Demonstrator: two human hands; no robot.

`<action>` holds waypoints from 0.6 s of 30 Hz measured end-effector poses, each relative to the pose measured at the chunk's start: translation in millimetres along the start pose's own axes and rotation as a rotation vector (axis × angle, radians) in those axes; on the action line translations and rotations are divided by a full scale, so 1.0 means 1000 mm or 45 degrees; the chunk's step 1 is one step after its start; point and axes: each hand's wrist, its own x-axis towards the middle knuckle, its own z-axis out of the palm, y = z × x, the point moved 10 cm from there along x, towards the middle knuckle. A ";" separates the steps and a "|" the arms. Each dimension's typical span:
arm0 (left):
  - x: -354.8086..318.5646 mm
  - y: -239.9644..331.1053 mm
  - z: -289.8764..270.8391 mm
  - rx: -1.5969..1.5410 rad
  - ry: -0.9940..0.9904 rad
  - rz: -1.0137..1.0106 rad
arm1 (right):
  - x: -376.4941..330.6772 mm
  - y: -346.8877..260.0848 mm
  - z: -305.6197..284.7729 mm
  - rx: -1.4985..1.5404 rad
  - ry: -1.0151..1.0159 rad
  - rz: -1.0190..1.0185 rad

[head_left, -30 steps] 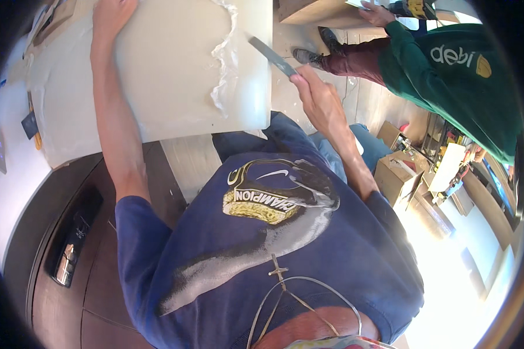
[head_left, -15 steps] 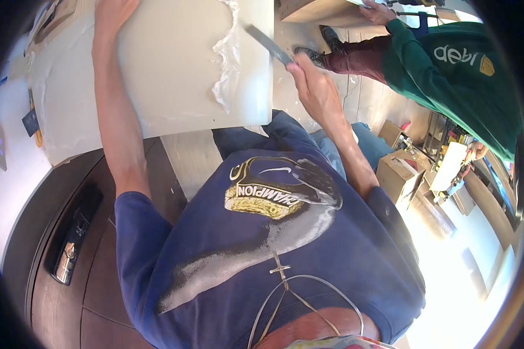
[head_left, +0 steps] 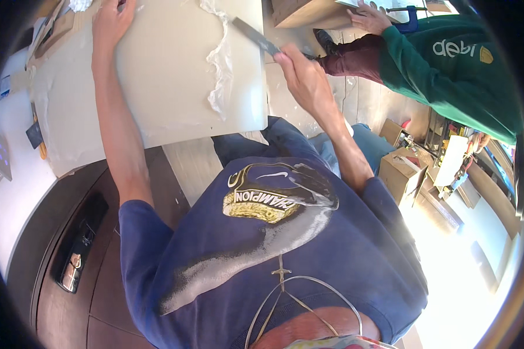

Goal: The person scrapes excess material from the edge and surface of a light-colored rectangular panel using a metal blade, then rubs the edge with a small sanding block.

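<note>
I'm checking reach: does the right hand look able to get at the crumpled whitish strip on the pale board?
Probably yes: the right hand holds a flat tool beside the crumpled strip, nothing visibly between.

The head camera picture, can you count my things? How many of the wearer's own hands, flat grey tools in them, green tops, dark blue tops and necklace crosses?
Own hands: 2 (left hand, right hand)
Flat grey tool: 1
Green top: 1
Dark blue top: 1
Necklace cross: 1
Total: 6
</note>
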 end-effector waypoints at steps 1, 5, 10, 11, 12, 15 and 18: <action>-0.008 -0.003 -0.002 0.012 0.018 -0.090 | -0.009 -0.001 -0.001 0.000 -0.012 -0.004; -0.005 0.004 -0.004 0.037 0.026 0.056 | -0.031 0.013 0.007 0.009 -0.166 0.249; -0.003 -0.006 -0.001 0.024 -0.011 -0.089 | -0.004 0.004 0.005 -0.081 -0.113 0.142; 0.000 -0.004 -0.002 0.021 -0.003 -0.083 | -0.012 0.003 0.000 -0.029 -0.083 0.140; -0.004 0.000 -0.004 -0.004 -0.013 -0.093 | -0.021 0.004 0.001 0.030 -0.073 0.139; -0.004 -0.004 -0.002 -0.008 0.043 0.043 | -0.034 0.014 0.006 0.066 -0.132 0.249; 0.000 0.005 -0.003 -0.008 0.063 0.125 | 0.001 0.006 0.003 -0.013 0.016 0.026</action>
